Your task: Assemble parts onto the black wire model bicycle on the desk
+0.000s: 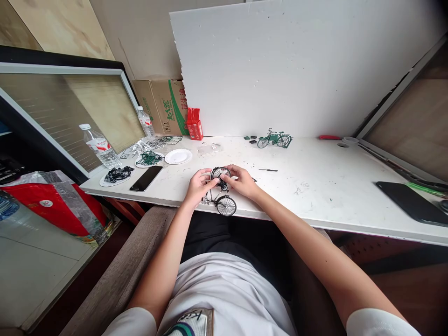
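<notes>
A small black model bicycle (226, 205) is held between both hands at the front edge of the white table, one spoked wheel toward me and the other farther off. My left hand (200, 186) is closed on the bicycle's left side, its thumb near the frame. From the right, my right hand (241, 181) grips around the far wheel, the thumb lying across it. The fingertips behind that wheel are partly hidden. The handlebar end shows at the lower left, beneath my left hand.
A green model bicycle (275, 139) stands at the back. A thin dark tool (268, 170) lies right of my hands. To the left are a phone (146, 178), plates of black parts (118, 174) and green parts (150, 158), an upright bottle (100, 145) and a red box (194, 124).
</notes>
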`<state>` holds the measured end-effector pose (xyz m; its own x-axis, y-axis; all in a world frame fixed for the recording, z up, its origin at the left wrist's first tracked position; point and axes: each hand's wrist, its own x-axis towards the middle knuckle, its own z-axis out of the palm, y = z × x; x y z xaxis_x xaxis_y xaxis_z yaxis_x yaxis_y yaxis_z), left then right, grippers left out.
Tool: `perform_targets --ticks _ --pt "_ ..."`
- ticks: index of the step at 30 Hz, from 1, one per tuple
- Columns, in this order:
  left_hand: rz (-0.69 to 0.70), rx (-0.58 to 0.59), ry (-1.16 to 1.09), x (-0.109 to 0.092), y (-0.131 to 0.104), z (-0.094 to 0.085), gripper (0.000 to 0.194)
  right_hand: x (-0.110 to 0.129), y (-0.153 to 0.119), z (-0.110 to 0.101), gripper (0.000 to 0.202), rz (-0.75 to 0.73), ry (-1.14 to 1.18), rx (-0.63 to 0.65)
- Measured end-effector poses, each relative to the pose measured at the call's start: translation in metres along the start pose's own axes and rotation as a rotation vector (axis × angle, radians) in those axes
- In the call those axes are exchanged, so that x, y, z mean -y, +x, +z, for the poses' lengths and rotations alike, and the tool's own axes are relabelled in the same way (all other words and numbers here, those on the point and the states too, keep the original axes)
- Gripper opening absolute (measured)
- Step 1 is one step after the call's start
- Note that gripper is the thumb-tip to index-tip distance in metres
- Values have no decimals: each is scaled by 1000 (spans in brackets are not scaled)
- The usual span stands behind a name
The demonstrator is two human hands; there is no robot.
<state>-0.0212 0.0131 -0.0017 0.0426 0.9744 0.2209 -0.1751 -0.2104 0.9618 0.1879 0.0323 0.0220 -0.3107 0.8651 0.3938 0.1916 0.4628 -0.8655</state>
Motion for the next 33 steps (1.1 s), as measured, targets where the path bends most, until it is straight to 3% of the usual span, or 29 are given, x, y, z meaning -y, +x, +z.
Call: perform_targets --ticks 9,17,23,29,33 --pt "99 2 65 -1 -4 4 64 -6 3 1 48 39 148 75" --pt "102 16 91 -7 1 6 56 3 3 -1 49 65 188 42" --pt "173 150 231 -30 24 4 43 16 5 -11 49 12 150 -37" --pt "339 224 406 -59 45 22 29 33 7 -26 52 -45 145 -147" --pt "424 197 527 -62 49 31 23 36 8 -29 51 -63 138 -205"
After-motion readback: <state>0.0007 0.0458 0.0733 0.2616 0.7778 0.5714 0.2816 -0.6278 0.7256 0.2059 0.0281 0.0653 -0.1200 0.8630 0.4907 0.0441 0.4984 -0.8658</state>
